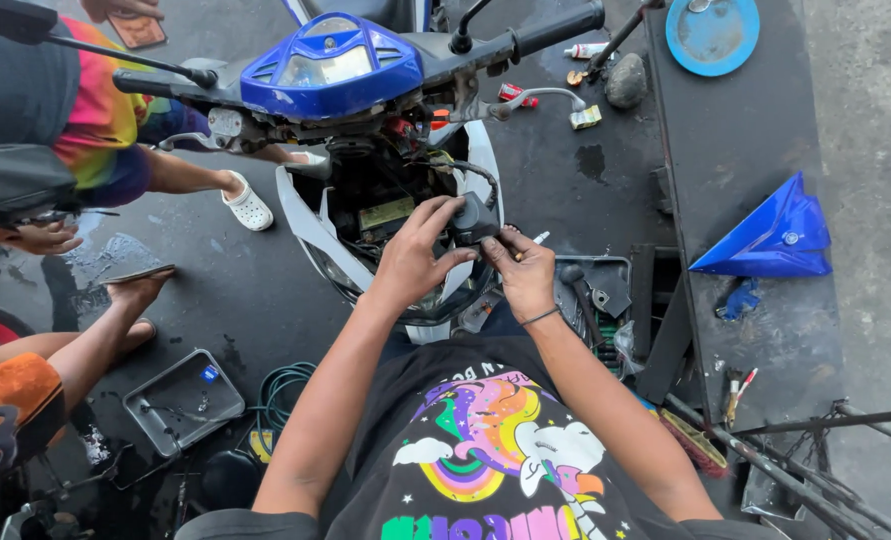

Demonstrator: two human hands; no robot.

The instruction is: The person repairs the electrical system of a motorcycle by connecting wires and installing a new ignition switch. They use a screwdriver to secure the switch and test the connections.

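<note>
Right at the opened front of the blue scooter (331, 62), 2 hands meet on 1 small black part (475, 218), which sits at the right-hand edge of the exposed cavity, just below the handlebar (555, 28). The left hand (412, 262) comes at it from the lower left, its fingers (443, 215) curled over the top and left side and clamped on it. The right hand (525, 275) lies to the lower right, touching the part's bottom edge; its fingers (500, 250) are pinched together there, though whether they grip the part itself or a wire under it is hard to tell. A white stick-like item (539, 238) pokes out past this hand. Both hands are about equally close; the part lies up and between them. A tool tray (605, 275) rests on the floor just right of the right hand.
</note>
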